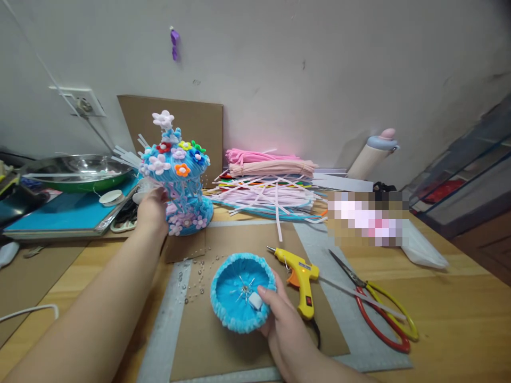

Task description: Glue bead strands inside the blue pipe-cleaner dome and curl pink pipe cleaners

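My right hand (283, 319) grips a round blue bowl-shaped piece (223, 314) made of fuzzy pipe cleaners, its hollow side facing me. Wire ends fan out from its centre, and a small white block (255, 301) lies inside near my thumb. My left hand (154, 205) is stretched out to the far left, closed at a whitish translucent object (142, 187) whose kind I cannot make out. Just beside that hand stands a blue pipe-cleaner carousel-like piece (187, 197), covered with coloured flowers and topped by a white flower.
A yellow hot glue gun (301, 274) and red-and-yellow scissors (369, 298) lie to the right. Piles of pipe cleaners (267, 194) line the wall. Loose clear beads (191, 276) dot the cardboard sheet (319, 335). A metal pan (80, 165) and a tilted bottle (373, 154) stand behind.
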Demonstrator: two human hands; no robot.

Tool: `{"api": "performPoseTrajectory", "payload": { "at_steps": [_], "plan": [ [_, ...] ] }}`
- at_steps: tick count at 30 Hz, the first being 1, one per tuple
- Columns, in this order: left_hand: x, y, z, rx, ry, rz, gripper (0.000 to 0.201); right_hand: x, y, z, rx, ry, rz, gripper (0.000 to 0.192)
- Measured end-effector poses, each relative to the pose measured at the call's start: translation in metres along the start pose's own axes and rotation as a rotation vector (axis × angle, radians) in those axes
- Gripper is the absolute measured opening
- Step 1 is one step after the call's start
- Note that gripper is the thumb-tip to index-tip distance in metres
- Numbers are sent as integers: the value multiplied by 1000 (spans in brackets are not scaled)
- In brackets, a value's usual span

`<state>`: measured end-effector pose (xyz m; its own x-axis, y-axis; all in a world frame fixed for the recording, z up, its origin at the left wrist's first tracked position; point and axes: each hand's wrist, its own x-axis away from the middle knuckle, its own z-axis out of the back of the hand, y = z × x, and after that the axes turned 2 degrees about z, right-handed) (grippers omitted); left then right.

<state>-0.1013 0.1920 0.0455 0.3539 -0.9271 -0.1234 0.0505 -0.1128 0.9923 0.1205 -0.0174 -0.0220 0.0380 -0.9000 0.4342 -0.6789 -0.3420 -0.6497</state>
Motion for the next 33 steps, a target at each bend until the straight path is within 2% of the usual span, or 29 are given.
{"api": "performPoseTrajectory", "payload": {
  "at_steps": [2, 4, 5, 8, 10, 11, 13, 17, 21, 23, 25, 28, 31, 33],
  "plan": [
    [30, 2, 0, -2, 132, 13, 35, 3, -4, -1, -40, -8, 13, 65],
    [69, 6, -2, -17, 157, 31, 34, 5, -8, -2, -91, -29, 42, 62],
    [91, 8, -4, -32, 115, 41, 30, 6, -10, -2, -116, -40, 62, 61],
    [150, 10, -9, -87, -181, 109, 30, 6, -15, -4, -157, -91, 127, 56],
    [176, 7, -11, -136, -357, 131, 39, 4, -17, -5, -148, -130, 164, 50],
    [183, 5, -10, -142, -405, 129, 39, 2, -18, -5, -134, -143, 183, 46],
    [188, -1, -7, -131, -456, 112, 35, -1, -21, -5, -91, -146, 216, 40],
    [184, -7, 2, -132, -483, 109, 36, -7, -31, -5, 79, -175, 231, 37],
    [184, -7, 7, -263, -633, 118, 34, -10, -43, -3, 367, -261, 164, 35],
    [186, -9, 8, -391, -693, 66, 34, -13, -46, 1, 602, -260, 206, 34],
    [189, -12, 8, -549, -727, 17, 41, -15, -47, 5, 910, -235, 372, 32],
    [191, -17, 8, -710, -775, 2, 47, -16, -48, 11, 1291, -187, 718, 28],
    [192, -19, 11, -760, -796, -9, 45, -10, -55, 11, 1429, -186, 969, 20],
    [191, -19, 12, -764, -751, -23, 48, -4, -62, 10, 1484, -266, 1012, 17]
  ]
}}
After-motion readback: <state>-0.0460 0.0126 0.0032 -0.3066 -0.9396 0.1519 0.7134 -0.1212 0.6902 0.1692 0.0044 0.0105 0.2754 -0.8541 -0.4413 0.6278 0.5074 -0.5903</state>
